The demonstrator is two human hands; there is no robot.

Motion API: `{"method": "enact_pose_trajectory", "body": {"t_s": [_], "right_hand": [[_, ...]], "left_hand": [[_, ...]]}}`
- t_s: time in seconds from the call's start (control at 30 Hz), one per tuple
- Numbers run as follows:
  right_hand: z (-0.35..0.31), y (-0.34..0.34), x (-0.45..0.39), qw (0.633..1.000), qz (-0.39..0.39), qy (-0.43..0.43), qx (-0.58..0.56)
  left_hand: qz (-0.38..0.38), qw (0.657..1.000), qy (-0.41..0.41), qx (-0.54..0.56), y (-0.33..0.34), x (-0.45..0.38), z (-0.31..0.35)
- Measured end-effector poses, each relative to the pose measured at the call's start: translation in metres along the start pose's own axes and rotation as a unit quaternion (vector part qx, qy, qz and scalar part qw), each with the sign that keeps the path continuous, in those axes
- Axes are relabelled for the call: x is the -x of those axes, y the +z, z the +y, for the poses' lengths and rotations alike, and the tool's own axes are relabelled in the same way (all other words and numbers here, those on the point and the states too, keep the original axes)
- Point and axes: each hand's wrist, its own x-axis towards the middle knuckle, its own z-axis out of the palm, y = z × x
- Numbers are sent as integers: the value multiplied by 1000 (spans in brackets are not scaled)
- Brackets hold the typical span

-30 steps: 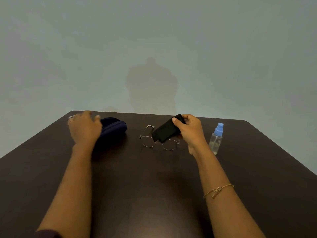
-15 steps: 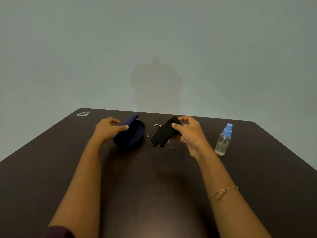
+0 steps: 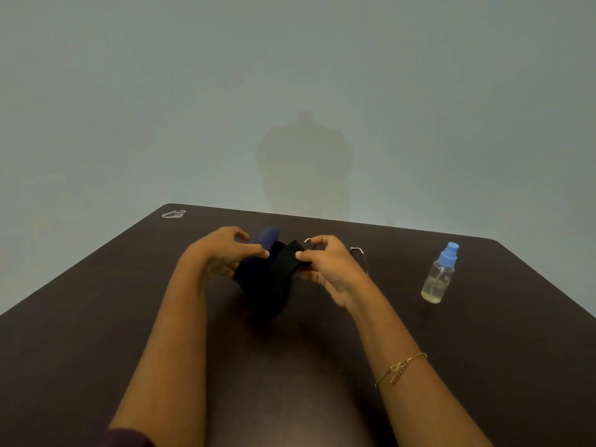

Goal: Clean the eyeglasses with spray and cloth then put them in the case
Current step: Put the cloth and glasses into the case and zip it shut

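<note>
- Dark brown table (image 3: 290,366) is the landmark; pale wall behind it with a faint shadow of the person.
- Navy case (image 3: 254,269) sits around mid-table, toward the far edge, lid (image 3: 268,235) tipped up and open.
- Left hand (image 3: 222,253) is on the case's left side, fingers curled around it and gripping, thumb tip at the case opening.
- Right hand (image 3: 329,269) is just right of the case, thumb and forefinger pinching a black cloth (image 3: 283,266).
- Cloth lies across the open case mouth, touching it; whether it is inside or only draped on top, cannot tell.
- Eyeglasses (image 3: 358,256) lie on the table beyond the right hand, mostly hidden by it; only thin metal bits of frame show either side of the knuckles. Not in the case, not held as far as visible.
- Spray bottle (image 3: 439,274) stands upright on the table, well to the right of the case and clear of both hands; clear body with a little liquid, blue cap on.
- Thin gold bracelet (image 3: 400,369) on the right wrist.
- Small clear object (image 3: 174,214) at the table's far left corner, too small to identify.
- Dark maroon sleeve (image 3: 129,438) edge at the left arm, near table edge.
</note>
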Motion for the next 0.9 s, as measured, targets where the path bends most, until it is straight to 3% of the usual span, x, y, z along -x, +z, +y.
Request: {"method": "enact_pose_trajectory", "body": {"t_s": [0.13,0.27,0.37,0.47,0.53,0.63,0.7,0.83,0.9], "right_hand": [[3,13,-13,998,-34,23,43],[9,22,-29,969,-5,-39,245],[13,27,-35,909,26,-118,399],[21,35,-37,819,60,-201,535],[26,37,-39,762,103,-239,593],[29,34,-43,711,120,-272,637],[26,31,-44,717,114,-275,630],[5,12,-43,817,170,-246,493],[-6,-8,-40,843,202,-215,450]], "left_hand": [[-27,999,-1,19,-4,-1,-7],[-37,999,1,9,-11,-5,-14],[-37,999,3,-4,-14,-9,-18],[-38,999,1,-14,-15,-11,-20],[-38,999,-3,-23,-16,-12,-22],[-41,999,-10,-27,-15,-10,-20],[-44,998,-15,-37,-14,-7,-15],[-63,998,-31,1,-14,-1,-11],[-49,998,-32,6,-11,1,-10]]}}
